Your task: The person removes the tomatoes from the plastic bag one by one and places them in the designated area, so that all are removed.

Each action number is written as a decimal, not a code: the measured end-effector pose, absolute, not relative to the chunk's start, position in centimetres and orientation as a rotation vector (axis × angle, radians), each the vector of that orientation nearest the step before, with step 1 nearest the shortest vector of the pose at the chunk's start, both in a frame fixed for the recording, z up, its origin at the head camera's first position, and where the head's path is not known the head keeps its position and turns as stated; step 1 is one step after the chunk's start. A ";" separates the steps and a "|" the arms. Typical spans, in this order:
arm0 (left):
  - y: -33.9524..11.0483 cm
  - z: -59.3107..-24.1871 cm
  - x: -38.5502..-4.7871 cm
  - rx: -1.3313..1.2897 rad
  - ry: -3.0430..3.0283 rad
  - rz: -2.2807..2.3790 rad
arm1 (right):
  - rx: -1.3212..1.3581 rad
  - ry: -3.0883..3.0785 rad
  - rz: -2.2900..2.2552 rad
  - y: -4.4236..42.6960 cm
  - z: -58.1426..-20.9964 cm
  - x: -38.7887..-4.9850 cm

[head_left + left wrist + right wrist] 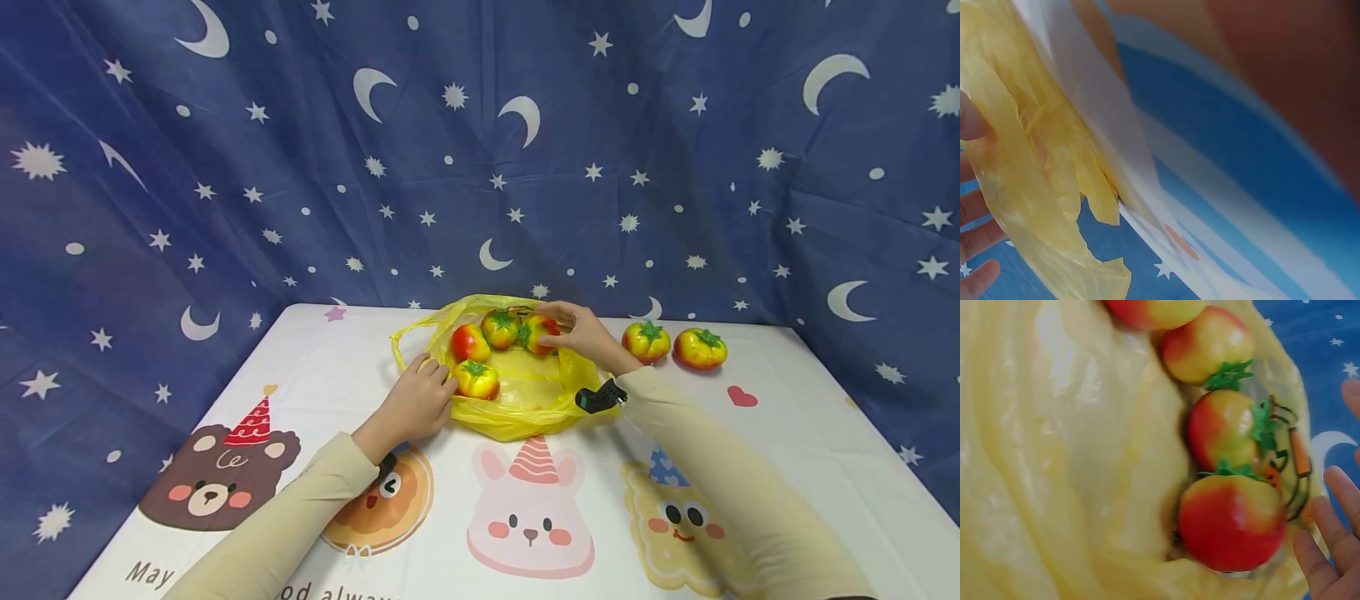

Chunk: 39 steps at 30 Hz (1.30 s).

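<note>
While the left hand (420,400) pinches the left edge of the crinkled yellow plastic bag (517,418), the right hand (583,335) hangs near its far-right rim, fingers (1334,532) spread and holding nothing. Four red-and-yellow, green-topped tomatoes (477,382) lie inside, on the white table (345,358); should the pinch slip, the limp bag could sag, spilling one.

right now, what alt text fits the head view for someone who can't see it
An open yellow plastic bag holds four tomato-like fruits; left fingers grip its left edge while right fingers are beside the rightmost one. Two more fruits lie to the right on a white table, before a starry blue backdrop.
</note>
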State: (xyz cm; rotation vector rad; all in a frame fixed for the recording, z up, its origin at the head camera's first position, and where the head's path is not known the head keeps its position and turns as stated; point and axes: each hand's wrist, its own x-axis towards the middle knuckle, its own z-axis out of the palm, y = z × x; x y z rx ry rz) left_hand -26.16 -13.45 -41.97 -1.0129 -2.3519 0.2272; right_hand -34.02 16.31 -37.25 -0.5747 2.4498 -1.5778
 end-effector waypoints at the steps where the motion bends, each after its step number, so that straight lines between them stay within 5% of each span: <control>1: -13.4 -42.0 -26.1 -1.015 -2.352 0.227 | -0.565 2.458 -1.568 16.2 -37.6 -34.1; 39: -13.5 -42.1 -26.4 -1.019 -2.356 0.233 | -0.366 2.605 -1.573 16.5 -40.8 -36.0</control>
